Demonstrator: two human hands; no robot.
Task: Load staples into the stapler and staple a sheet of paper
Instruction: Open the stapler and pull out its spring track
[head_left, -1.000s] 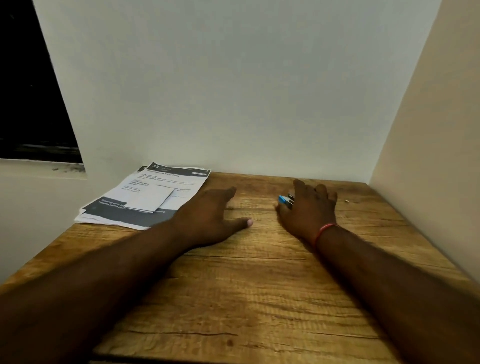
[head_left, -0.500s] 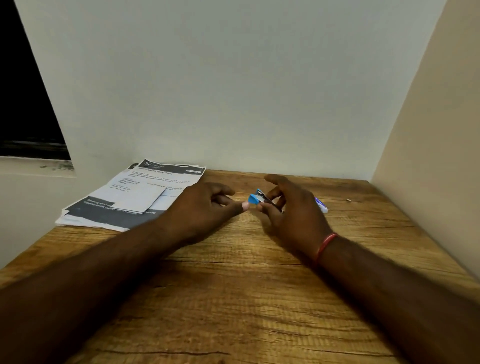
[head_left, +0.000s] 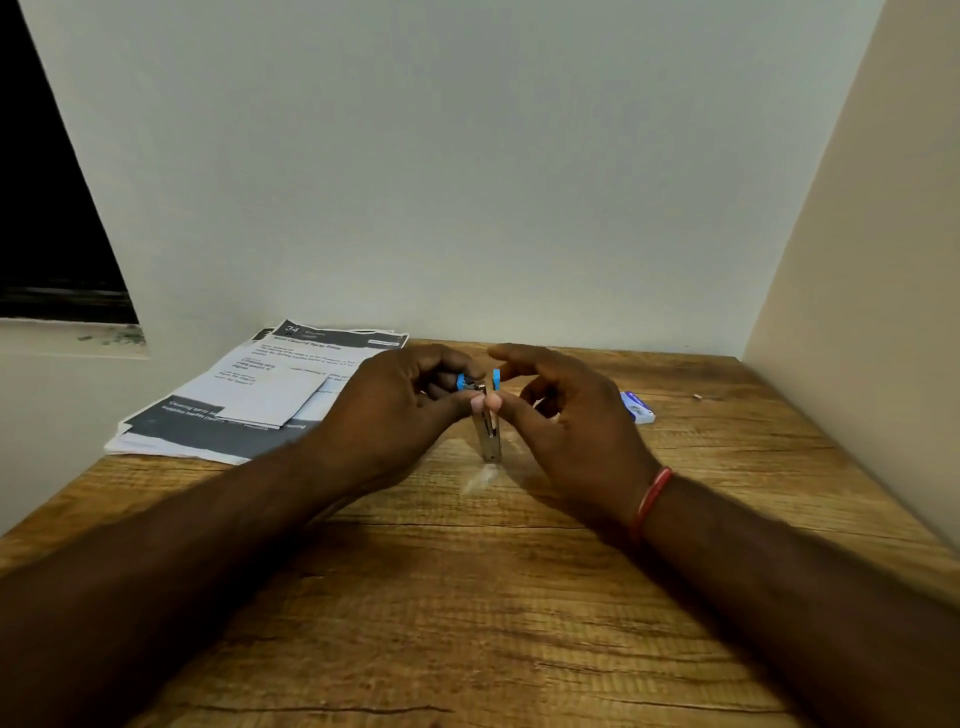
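A small metal stapler with blue plastic ends is held upright above the middle of the wooden table. My left hand pinches its upper left part and my right hand pinches the upper right part, thumbs meeting at the stapler's top. The two blue parts stand apart, so the stapler looks spread open. A stack of printed paper sheets lies at the table's back left, beside my left hand. A small blue-and-white staple box lies just behind my right hand.
The table sits in a corner: a pale wall runs along its back and a beige wall along its right side. A dark window opening is at the far left. A tiny bit of debris lies near the back right.
My right hand lifted the stapler off the table and brought it to the middle. My left hand came in and took hold of it too. The staple box is now uncovered.
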